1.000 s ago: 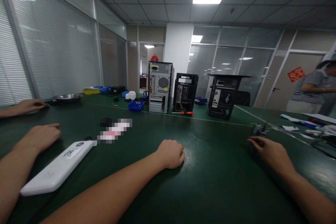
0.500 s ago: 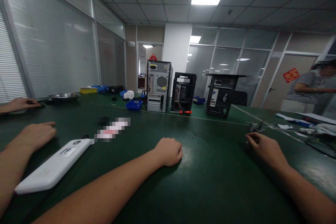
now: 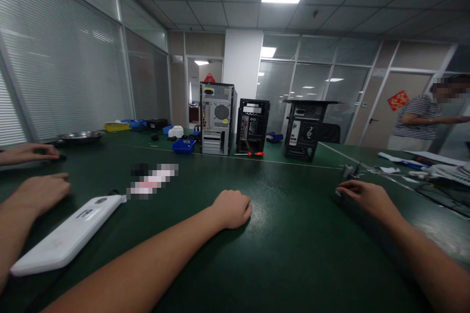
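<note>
My left hand point(image 3: 232, 209) rests on the green table point(image 3: 286, 259) as a closed fist, with nothing showing in it. Farther right, my right hand point(image 3: 367, 198) has its thumb and fingers pinched together low over the tabletop. A tiny shiny bit shows at those fingertips, too small to name. Just beyond them stand small metal parts point(image 3: 347, 172), partly hidden by one another. Across the table are a tall computer case point(image 3: 217, 117), a smaller open black case point(image 3: 252, 127) and another black case point(image 3: 303, 132) with a flat panel on top.
At the left lie a white device point(image 3: 68, 237) and another person's hands point(image 3: 44, 193). A red-handled screwdriver point(image 3: 253, 154), a blue bin point(image 3: 183, 145) and a metal bowl point(image 3: 81, 137) are farther back. Papers and cables point(image 3: 442, 190) lie at the right; a person point(image 3: 418, 120) stands beyond.
The whole view has shifted slightly, so things appear a little farther left. My hands keep nearly the same pose; the shiny bit by my right fingertips shows more clearly.
</note>
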Demonstrator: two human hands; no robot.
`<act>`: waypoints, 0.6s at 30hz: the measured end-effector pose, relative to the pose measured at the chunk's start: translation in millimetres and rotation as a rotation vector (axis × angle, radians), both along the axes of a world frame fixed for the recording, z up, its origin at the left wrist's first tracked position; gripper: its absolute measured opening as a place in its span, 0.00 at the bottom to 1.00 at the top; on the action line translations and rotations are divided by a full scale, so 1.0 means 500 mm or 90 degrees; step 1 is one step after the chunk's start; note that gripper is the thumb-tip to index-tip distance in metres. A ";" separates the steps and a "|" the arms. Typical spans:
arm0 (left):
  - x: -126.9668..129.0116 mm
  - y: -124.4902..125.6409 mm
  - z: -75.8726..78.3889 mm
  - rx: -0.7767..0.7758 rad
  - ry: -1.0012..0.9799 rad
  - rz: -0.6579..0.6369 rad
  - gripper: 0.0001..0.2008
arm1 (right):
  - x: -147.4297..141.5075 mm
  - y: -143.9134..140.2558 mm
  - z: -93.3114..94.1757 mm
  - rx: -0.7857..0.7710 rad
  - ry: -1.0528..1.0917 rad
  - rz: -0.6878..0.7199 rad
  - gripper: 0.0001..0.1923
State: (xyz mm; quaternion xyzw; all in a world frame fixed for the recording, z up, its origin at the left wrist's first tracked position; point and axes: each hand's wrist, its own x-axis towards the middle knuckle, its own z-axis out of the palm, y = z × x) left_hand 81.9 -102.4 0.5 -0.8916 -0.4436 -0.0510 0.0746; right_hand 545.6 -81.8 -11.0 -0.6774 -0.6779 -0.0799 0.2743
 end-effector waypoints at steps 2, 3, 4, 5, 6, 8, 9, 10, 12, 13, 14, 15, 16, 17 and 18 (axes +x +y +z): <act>0.000 0.000 0.001 -0.002 0.000 0.001 0.20 | 0.002 0.001 -0.002 -0.010 -0.016 0.016 0.23; 0.000 0.000 0.001 -0.002 -0.001 0.001 0.20 | 0.000 0.002 -0.004 -0.006 -0.025 0.015 0.23; 0.000 0.000 0.002 -0.003 -0.001 -0.002 0.20 | -0.003 0.001 -0.005 0.004 -0.033 0.009 0.22; 0.000 0.000 0.002 -0.003 -0.002 -0.004 0.20 | -0.008 0.001 -0.006 0.017 -0.038 0.000 0.21; 0.000 0.000 0.002 -0.004 -0.003 -0.006 0.20 | -0.013 0.001 -0.007 0.028 -0.040 -0.007 0.21; 0.001 0.001 0.002 -0.004 -0.003 -0.008 0.21 | -0.025 0.001 -0.009 0.035 -0.042 -0.008 0.19; 0.001 0.001 0.002 -0.004 -0.002 -0.006 0.21 | -0.031 0.001 -0.009 0.031 -0.042 -0.003 0.19; 0.001 0.002 0.001 -0.005 0.001 -0.004 0.21 | -0.036 0.001 -0.010 0.026 -0.041 0.001 0.18; 0.001 0.003 -0.001 -0.007 0.005 0.001 0.21 | -0.046 0.001 -0.009 0.017 -0.033 -0.003 0.18; 0.001 0.003 -0.001 -0.008 0.007 0.000 0.21 | -0.049 0.000 -0.009 0.017 -0.027 -0.010 0.19; 0.001 0.004 -0.001 -0.008 0.007 -0.001 0.21 | -0.051 0.000 -0.008 0.020 -0.021 -0.018 0.19; 0.002 0.003 -0.001 -0.006 0.006 -0.002 0.21 | -0.053 -0.001 -0.008 0.024 -0.016 -0.025 0.20; 0.002 0.003 -0.001 -0.004 0.005 -0.002 0.20 | -0.053 -0.001 -0.009 0.029 -0.015 -0.032 0.21; 0.002 0.003 -0.001 -0.003 0.004 -0.002 0.21 | -0.052 -0.001 -0.010 0.032 -0.016 -0.037 0.21; 0.002 0.002 0.000 -0.005 0.002 -0.001 0.21 | -0.050 -0.001 -0.012 0.033 -0.020 -0.042 0.21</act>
